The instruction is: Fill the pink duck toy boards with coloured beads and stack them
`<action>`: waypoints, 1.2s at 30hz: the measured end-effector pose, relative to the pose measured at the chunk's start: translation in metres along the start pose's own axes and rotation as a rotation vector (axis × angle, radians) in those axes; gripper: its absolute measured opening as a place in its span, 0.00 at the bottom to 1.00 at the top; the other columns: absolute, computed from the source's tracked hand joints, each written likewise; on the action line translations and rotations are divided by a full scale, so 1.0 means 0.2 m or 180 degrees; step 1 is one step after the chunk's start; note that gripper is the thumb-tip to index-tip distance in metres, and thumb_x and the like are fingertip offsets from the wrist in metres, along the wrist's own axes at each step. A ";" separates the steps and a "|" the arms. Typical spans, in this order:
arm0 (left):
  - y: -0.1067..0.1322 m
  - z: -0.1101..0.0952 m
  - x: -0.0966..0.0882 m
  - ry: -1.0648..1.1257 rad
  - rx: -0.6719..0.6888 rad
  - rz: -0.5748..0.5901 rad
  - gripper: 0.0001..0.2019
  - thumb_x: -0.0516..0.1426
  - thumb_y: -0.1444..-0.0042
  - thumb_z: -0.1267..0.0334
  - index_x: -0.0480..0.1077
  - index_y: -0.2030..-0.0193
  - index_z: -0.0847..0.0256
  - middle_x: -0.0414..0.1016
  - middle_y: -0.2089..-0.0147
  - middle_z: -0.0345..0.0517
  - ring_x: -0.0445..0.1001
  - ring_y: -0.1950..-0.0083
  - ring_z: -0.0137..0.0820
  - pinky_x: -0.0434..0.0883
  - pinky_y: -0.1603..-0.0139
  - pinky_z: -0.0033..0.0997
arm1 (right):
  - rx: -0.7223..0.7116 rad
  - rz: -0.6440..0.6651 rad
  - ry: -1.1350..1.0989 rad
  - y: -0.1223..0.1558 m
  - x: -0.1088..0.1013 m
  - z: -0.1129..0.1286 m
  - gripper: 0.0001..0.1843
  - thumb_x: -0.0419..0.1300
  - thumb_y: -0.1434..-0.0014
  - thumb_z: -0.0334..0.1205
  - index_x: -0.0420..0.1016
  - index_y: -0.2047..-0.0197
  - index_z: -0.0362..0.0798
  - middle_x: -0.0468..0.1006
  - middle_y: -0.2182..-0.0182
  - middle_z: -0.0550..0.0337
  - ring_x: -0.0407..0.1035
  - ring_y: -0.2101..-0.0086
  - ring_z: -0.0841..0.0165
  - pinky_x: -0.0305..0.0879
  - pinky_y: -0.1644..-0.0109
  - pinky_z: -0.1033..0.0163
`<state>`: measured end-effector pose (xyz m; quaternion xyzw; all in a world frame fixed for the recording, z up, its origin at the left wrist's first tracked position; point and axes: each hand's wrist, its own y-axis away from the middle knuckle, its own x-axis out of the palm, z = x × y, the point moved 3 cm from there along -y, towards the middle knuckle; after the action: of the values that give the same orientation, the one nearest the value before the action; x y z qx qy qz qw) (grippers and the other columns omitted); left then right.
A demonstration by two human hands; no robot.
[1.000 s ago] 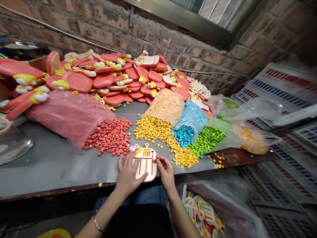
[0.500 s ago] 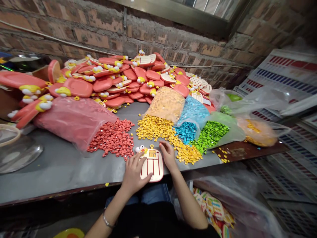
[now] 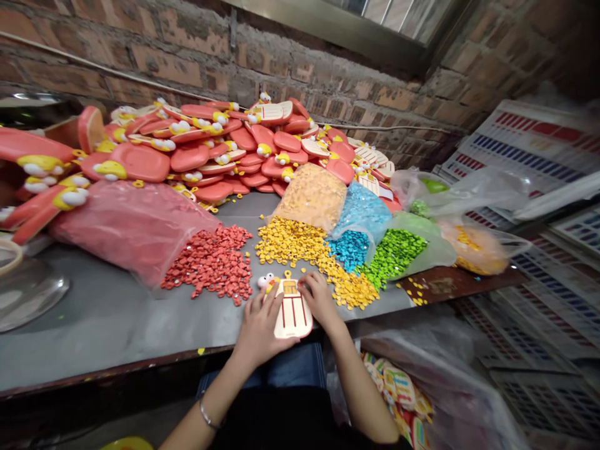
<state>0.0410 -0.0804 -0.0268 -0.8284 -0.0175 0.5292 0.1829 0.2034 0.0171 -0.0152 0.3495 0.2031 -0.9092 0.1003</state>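
Observation:
A cream toy board (image 3: 293, 315) with red grooves, a yellow window and a bulging-eyed bird head lies near the table's front edge. My left hand (image 3: 262, 328) grips its left side, fingers over the face and thumb along the bottom edge. At the upper right of the board, my right hand (image 3: 321, 300) has thumb and fingertips pinched together against the surface. A tiny red piece seems to be between them, mostly hidden. Loose red pieces (image 3: 210, 265) are heaped to the left, and yellow pieces (image 3: 354, 287) lie just beyond my right hand.
Similar red-backed toys (image 3: 192, 159) are piled along the brick wall. Bags spill blue pieces (image 3: 349, 248) and green pieces (image 3: 398, 253). A clear lid (image 3: 32, 300) sits at left. Below the table at right, a plastic bag (image 3: 450, 381) contains colourful toys.
My right hand has come down and left from above the board's corner onto its surface. My left hand's thumb has slid from the board's face to its lower edge.

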 end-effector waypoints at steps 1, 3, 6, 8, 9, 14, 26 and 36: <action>0.00 0.00 0.00 -0.0015 -0.0005 -0.0026 0.48 0.66 0.57 0.45 0.55 0.32 0.60 0.54 0.29 0.56 0.54 0.34 0.56 0.56 0.41 0.53 | 0.0005 -0.0060 0.0063 -0.01 0.01 0.00 0.05 0.58 0.40 0.34 0.72 0.68 0.49 0.72 0.65 0.55 0.66 0.59 0.61 0.63 0.53 0.55; 0.00 -0.01 0.00 -0.0013 -0.0013 -0.0045 0.49 0.66 0.58 0.45 0.54 0.31 0.61 0.53 0.29 0.56 0.54 0.35 0.56 0.56 0.41 0.53 | 0.0089 -0.0172 0.0095 -0.03 0.03 -0.02 0.05 0.58 0.40 0.33 0.72 0.69 0.49 0.71 0.66 0.56 0.66 0.60 0.61 0.63 0.53 0.55; -0.01 -0.01 -0.01 0.0007 -0.0048 -0.0078 0.52 0.67 0.59 0.45 0.51 0.30 0.61 0.53 0.29 0.55 0.55 0.35 0.56 0.57 0.41 0.54 | 0.0127 -0.0124 0.0054 -0.03 0.03 -0.04 0.07 0.60 0.42 0.33 0.71 0.72 0.48 0.70 0.68 0.57 0.66 0.62 0.61 0.62 0.55 0.56; -0.01 -0.01 0.00 0.0021 -0.0078 -0.0129 0.53 0.67 0.60 0.45 0.50 0.30 0.60 0.54 0.29 0.55 0.55 0.35 0.57 0.57 0.41 0.54 | 0.0073 0.0059 -0.0055 -0.02 0.01 -0.04 0.07 0.62 0.43 0.33 0.71 0.73 0.48 0.70 0.70 0.58 0.66 0.63 0.62 0.62 0.56 0.57; -0.01 -0.01 0.00 0.0032 -0.0089 -0.0157 0.53 0.67 0.60 0.45 0.49 0.30 0.59 0.54 0.29 0.55 0.55 0.35 0.56 0.58 0.41 0.54 | 0.0050 0.0158 -0.0130 -0.01 0.00 -0.04 0.07 0.62 0.44 0.33 0.71 0.73 0.48 0.70 0.70 0.58 0.66 0.63 0.62 0.63 0.57 0.57; -0.01 0.00 0.02 0.0175 0.0079 -0.0331 0.53 0.69 0.62 0.47 0.49 0.31 0.58 0.47 0.28 0.61 0.53 0.32 0.56 0.59 0.39 0.53 | 0.0102 0.0317 -0.0396 0.05 0.03 0.02 0.04 0.62 0.44 0.31 0.77 0.69 0.48 0.73 0.70 0.57 0.69 0.64 0.62 0.64 0.59 0.59; 0.01 0.07 0.00 0.1095 0.0247 -0.0584 0.57 0.70 0.60 0.53 0.38 0.31 0.52 0.44 0.31 0.60 0.50 0.30 0.53 0.57 0.35 0.57 | -0.0702 0.0558 -0.0481 0.01 0.18 0.20 0.09 0.58 0.43 0.29 0.78 0.65 0.49 0.78 0.66 0.55 0.70 0.62 0.63 0.65 0.54 0.56; 0.01 0.07 0.02 0.1060 0.0159 -0.0441 0.58 0.72 0.63 0.53 0.40 0.31 0.53 0.48 0.29 0.61 0.51 0.30 0.53 0.57 0.35 0.59 | -0.1220 0.1286 -0.1251 0.02 0.12 0.24 0.14 0.51 0.43 0.30 0.75 0.72 0.51 0.78 0.71 0.60 0.72 0.62 0.63 0.65 0.50 0.54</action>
<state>0.0304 -0.0776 -0.0363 -0.8965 -0.0309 0.3712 0.2398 0.1590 -0.0093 -0.0004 0.1755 0.2738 -0.8662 0.3794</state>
